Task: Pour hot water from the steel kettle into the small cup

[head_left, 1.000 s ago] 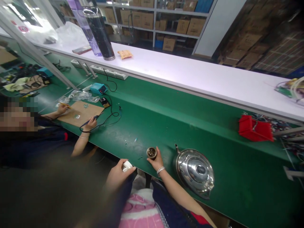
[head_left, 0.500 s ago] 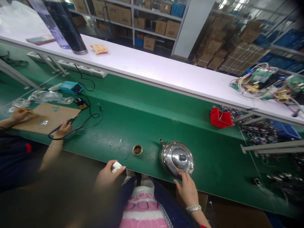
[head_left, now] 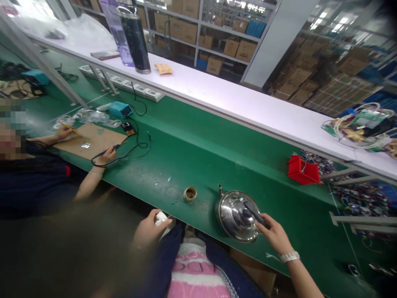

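My right hand (head_left: 274,232) is closed on the black handle (head_left: 256,214) of a shiny steel kettle (head_left: 231,213). The kettle is at the front of the green bench, its spout pointing away and slightly left. At the bench's front edge, my left hand (head_left: 149,228) grips a small white object (head_left: 160,218), whose kind I cannot make out. Between the two hands, a bit farther back, stands a small round open pot (head_left: 190,194) with something brownish inside.
To the left, a co-worker's hands (head_left: 108,156) work over a cardboard sheet (head_left: 107,138) beside a blue box-shaped device (head_left: 120,109) and a black cable. A red bin (head_left: 304,170) stands right. A raised white shelf (head_left: 211,92) crosses behind, holding bottles (head_left: 136,45).
My right hand has moved from the kettle's near rim to its handle, which now stands raised over the lid. The view has shifted left. My left hand still holds the white object.
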{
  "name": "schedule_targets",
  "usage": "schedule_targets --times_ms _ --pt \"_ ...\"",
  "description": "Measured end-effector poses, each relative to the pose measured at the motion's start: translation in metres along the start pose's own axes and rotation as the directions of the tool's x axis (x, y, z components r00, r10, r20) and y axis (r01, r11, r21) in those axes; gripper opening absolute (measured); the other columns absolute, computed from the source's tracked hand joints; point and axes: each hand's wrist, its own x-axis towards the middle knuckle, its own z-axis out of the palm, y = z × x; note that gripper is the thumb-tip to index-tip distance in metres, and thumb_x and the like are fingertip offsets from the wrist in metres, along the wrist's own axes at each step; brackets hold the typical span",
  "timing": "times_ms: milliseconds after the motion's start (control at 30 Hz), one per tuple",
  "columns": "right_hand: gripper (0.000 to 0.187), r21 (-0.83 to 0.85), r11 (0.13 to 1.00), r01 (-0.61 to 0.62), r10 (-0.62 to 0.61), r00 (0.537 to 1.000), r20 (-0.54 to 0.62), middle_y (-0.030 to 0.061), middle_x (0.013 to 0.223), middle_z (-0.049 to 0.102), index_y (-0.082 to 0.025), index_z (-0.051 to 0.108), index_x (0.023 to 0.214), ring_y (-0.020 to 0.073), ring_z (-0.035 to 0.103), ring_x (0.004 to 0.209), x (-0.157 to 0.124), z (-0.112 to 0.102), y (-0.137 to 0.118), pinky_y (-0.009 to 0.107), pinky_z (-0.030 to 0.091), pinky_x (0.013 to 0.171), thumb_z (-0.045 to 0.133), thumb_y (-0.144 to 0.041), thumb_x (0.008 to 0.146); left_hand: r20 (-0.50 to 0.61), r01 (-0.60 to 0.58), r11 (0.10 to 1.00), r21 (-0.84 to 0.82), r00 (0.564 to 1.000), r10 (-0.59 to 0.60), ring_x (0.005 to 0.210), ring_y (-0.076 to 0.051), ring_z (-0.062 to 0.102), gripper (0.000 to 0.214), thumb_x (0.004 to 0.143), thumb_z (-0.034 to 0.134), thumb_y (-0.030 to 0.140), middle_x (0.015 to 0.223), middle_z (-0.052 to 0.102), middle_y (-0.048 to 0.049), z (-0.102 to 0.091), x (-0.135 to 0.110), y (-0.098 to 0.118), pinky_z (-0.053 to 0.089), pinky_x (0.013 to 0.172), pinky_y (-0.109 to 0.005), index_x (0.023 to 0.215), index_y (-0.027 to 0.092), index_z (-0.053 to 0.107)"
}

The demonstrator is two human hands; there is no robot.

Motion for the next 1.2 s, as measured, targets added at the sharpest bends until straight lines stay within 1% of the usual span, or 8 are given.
schedule_targets --times_ms 100,200,367,467,567,800,1033,1200 --pt "0.052 0.044 0.999 0.007 -0.008 1.000 0.020 0.0074 0.078 0.071 -0.015 0.069 0.105 0.0201 0.064 0.064 0.009 -0.013 -0.018 0.032 0.053 0.060 0.053 -0.062 0.089 -0.026 0.039 0.999 -0.015 0.999 -0.040 0.091 -0.028 0.071 0.061 0.077 0.060 0.067 0.100 0.075 -0.0080 -0.002 -0.006 -0.016 0.048 0.077 -0.031 0.117 0.022 0.058" --pt "0.057 0.074 0.997 0.023 -0.027 0.998 0.049 0.0112 0.091 0.075 -0.016 0.072 0.111 0.0256 0.069 0.074 0.011 -0.028 -0.042 0.034 0.056 0.062 0.054 -0.065 0.087 -0.042 0.072 0.997 -0.032 0.996 -0.074 0.094 -0.029 0.070 0.062 0.078 0.059 0.069 0.102 0.074 -0.0085 -0.003 -0.009 -0.035 0.048 0.078 -0.032 0.119 0.023 0.057" --pt "0.062 0.101 0.991 0.087 -0.102 0.983 0.152 0.0105 0.140 0.060 -0.025 0.056 0.141 0.0319 0.063 0.119 0.009 -0.063 -0.085 0.044 0.057 0.097 0.054 -0.061 0.091 -0.040 0.073 0.995 -0.065 0.996 -0.076 0.094 -0.028 0.070 0.063 0.079 0.056 0.072 0.103 0.074 -0.0090 0.000 -0.010 -0.056 0.047 0.079 -0.032 0.120 0.023 0.057" --pt "0.058 0.082 0.988 0.129 -0.144 0.965 0.221 0.0050 0.149 0.052 -0.031 0.054 0.143 0.0311 0.051 0.136 0.012 -0.080 -0.114 0.051 0.040 0.118 0.056 -0.058 0.092 -0.034 0.053 0.995 -0.081 0.998 -0.056 0.095 -0.028 0.070 0.066 0.079 0.056 0.073 0.104 0.074 -0.0094 0.003 -0.007 -0.062 0.047 0.078 -0.032 0.121 0.023 0.057" --pt "0.055 0.020 0.985 0.170 -0.167 0.929 0.329 0.0018 0.150 0.050 -0.033 0.051 0.145 0.0297 0.047 0.139 0.016 -0.088 -0.150 0.052 0.034 0.122 0.054 -0.056 0.094 -0.040 0.044 0.995 -0.089 0.998 -0.048 0.095 -0.028 0.070 0.069 0.076 0.059 0.073 0.105 0.074 -0.0097 0.007 -0.004 -0.067 0.047 0.078 -0.032 0.123 0.023 0.058" --pt "0.049 -0.186 0.926 0.328 -0.198 0.843 0.500 -0.0051 0.145 0.055 -0.042 0.047 0.146 0.0244 0.060 0.127 0.024 -0.086 -0.234 0.042 0.050 0.110 0.040 -0.058 0.100 -0.071 0.064 0.994 -0.091 0.995 -0.070 0.094 -0.029 0.070 0.068 0.076 0.060 0.074 0.102 0.074 -0.0089 0.012 0.002 -0.082 0.046 0.075 -0.031 0.124 0.026 0.060" --pt "0.048 -0.298 0.896 0.329 -0.123 0.830 0.545 -0.0077 0.140 0.060 -0.047 0.043 0.146 0.0209 0.073 0.095 0.030 -0.078 -0.287 0.039 0.060 0.089 0.035 -0.060 0.100 -0.094 0.079 0.989 -0.128 0.991 -0.091 0.092 -0.029 0.070 0.069 0.076 0.059 0.075 0.101 0.075 -0.0085 0.007 0.001 -0.094 0.045 0.072 -0.030 0.124 0.025 0.060" --pt "0.045 -0.315 0.875 0.368 -0.147 0.821 0.551 -0.0113 0.142 0.057 -0.049 0.046 0.144 0.0203 0.065 0.119 0.036 -0.071 -0.307 0.034 0.054 0.101 0.039 -0.058 0.100 -0.108 0.096 0.984 -0.152 0.988 -0.113 0.092 -0.028 0.070 0.070 0.076 0.059 0.076 0.102 0.075 -0.0084 0.006 0.001 -0.103 0.044 0.071 -0.029 0.124 0.026 0.060"
